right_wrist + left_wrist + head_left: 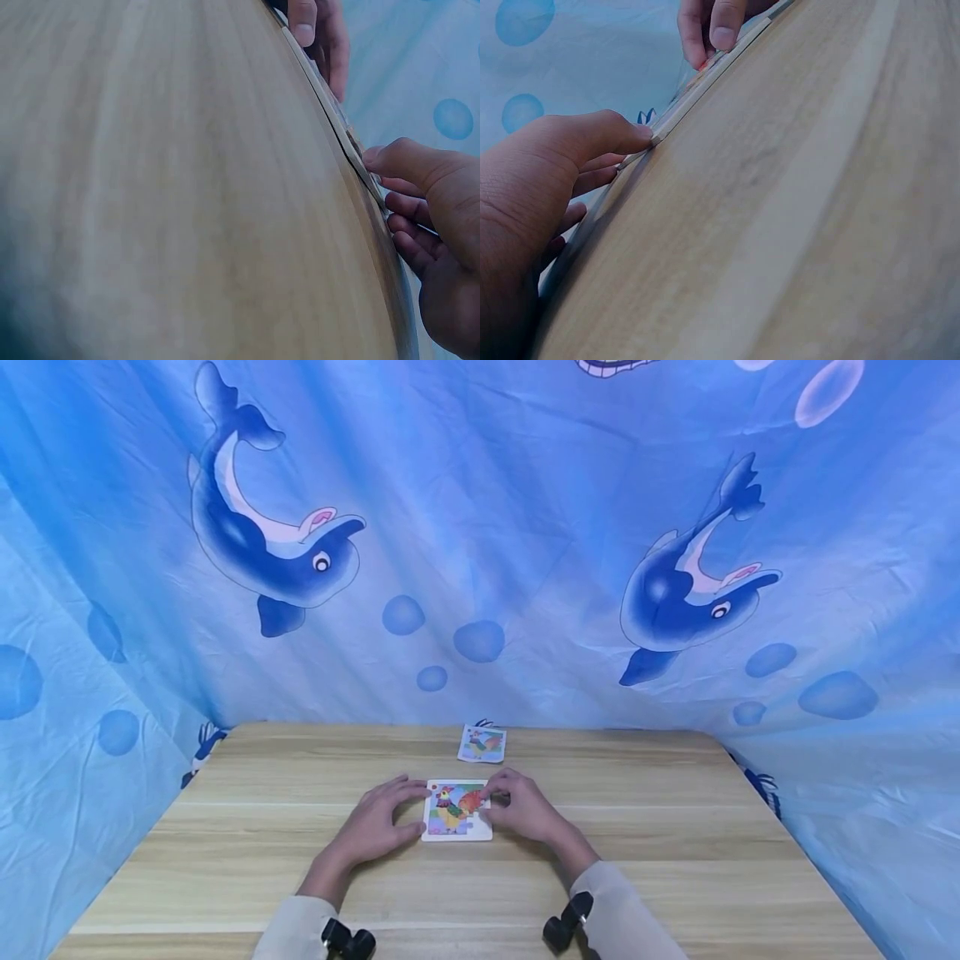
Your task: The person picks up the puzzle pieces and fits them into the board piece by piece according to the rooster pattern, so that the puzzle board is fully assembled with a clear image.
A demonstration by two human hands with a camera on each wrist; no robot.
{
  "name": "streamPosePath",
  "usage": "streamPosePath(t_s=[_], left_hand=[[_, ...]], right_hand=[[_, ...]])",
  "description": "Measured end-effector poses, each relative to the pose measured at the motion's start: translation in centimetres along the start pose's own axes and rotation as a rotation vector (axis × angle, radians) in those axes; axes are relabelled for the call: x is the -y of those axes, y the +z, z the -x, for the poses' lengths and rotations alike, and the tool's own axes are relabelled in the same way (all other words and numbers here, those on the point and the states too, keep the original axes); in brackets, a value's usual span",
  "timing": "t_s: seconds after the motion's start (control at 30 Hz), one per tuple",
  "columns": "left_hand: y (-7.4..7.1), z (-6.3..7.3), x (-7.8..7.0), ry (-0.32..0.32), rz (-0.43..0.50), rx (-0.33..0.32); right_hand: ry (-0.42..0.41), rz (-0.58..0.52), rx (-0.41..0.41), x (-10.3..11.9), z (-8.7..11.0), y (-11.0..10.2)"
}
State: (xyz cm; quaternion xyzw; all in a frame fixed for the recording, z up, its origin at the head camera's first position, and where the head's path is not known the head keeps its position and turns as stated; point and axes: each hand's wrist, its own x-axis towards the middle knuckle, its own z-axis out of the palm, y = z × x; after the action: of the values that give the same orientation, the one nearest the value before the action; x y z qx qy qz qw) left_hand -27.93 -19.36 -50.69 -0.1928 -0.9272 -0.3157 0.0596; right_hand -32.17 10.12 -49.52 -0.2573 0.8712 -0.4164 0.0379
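A small jigsaw puzzle (450, 814) with a colourful rooster picture lies in a white frame board, whose bare white part shows at the lower right. My left hand (378, 822) rests on the table with thumb and forefinger spread along the board's left edge, touching it. At the right edge, the bent thumb and forefinger of my right hand (521, 806) pinch at a puzzle piece by the rooster's orange tail; the fingertips mostly hide that piece. In the right wrist view, the thumb (382, 157) lies over the board's edge, with the other fingers curled beside it.
Behind the board, a card (482, 744) with the same rooster picture lies near the back edge of the wooden table (637, 793). A blue curtain (525, 568) with dolphins hangs behind and at both sides.
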Motion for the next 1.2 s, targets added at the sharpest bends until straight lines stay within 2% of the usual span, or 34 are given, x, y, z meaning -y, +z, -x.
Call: streamPosePath(t_s=[0.5,0.8,1.2], left_hand=[[-0.04,0.04,-0.27,-0.002,-0.004,0.0],[0.19,0.03,0.03,-0.005,-0.016,-0.011],[0.14,-0.01,0.03,-0.001,-0.007,-0.016]], right_hand=[[-0.018,0.026,0.006,-0.14,-0.3,0.13],[-0.069,0.142,0.012,-0.02,-0.83,0.58],[-0.07,0.178,0.028,0.61,-0.73,0.33]])
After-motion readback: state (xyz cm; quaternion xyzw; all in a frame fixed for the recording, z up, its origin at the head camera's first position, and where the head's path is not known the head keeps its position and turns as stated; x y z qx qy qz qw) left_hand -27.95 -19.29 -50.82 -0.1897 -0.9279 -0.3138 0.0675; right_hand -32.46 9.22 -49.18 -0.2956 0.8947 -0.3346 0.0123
